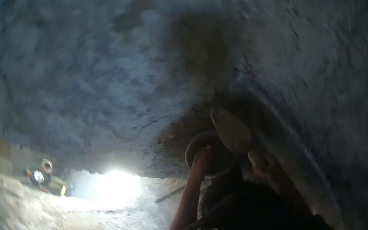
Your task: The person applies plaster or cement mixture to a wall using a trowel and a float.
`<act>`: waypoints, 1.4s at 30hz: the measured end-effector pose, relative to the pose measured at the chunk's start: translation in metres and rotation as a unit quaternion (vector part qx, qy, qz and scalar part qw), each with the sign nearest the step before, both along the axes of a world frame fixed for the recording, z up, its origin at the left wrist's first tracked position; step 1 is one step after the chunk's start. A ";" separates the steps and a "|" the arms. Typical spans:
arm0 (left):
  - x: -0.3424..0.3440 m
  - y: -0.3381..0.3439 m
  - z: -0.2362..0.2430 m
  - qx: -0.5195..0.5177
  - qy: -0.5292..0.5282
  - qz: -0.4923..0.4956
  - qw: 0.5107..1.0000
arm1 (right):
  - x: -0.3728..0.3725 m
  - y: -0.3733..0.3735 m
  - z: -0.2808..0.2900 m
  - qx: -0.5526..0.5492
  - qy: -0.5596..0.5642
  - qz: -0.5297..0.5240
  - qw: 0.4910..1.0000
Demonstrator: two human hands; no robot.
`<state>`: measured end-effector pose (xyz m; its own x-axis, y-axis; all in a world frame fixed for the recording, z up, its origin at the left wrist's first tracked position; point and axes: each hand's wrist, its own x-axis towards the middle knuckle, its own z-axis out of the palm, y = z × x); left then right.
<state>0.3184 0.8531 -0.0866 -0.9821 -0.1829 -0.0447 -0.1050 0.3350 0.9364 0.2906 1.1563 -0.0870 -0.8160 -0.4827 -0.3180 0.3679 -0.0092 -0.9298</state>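
The picture is dim and blurred. My left hand point(201, 158) grips the near rim of a round dark pan point(189, 148) held up close to a rough grey plastered wall point(140, 74). Right of the pan, my right hand point(262, 163) is closed on the handle of a flat trowel point(231, 129). The trowel blade, pale with mortar, tilts up and left against a dark wet patch of wall point(206, 55). The pan's contents are too dark to make out.
A curved wall corner or edge point(301, 145) runs down on the right. Below left lies a rubble-strewn sandy floor point(45, 228) with a very bright light patch point(114, 186). Small round objects point(41, 173) sit at the far left by the wall base.
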 end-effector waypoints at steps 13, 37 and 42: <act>-0.006 -0.016 -0.004 -0.176 0.002 -0.043 0.983 | 0.009 0.028 0.011 0.029 0.192 0.000 0.981; -0.036 0.015 0.029 -0.084 -0.004 -0.036 0.996 | 0.007 0.025 -0.011 0.099 0.192 -0.039 0.976; -0.044 -0.001 0.018 -0.005 -0.115 -0.040 0.993 | 0.006 0.021 -0.011 0.068 0.211 -0.079 0.972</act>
<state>0.2742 0.8523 -0.0688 -0.9578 -0.1055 -0.2675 -0.2875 0.3605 0.8873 0.2968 1.1774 -0.0985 -0.9484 -0.3171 0.0092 -0.0426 0.0985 -0.9942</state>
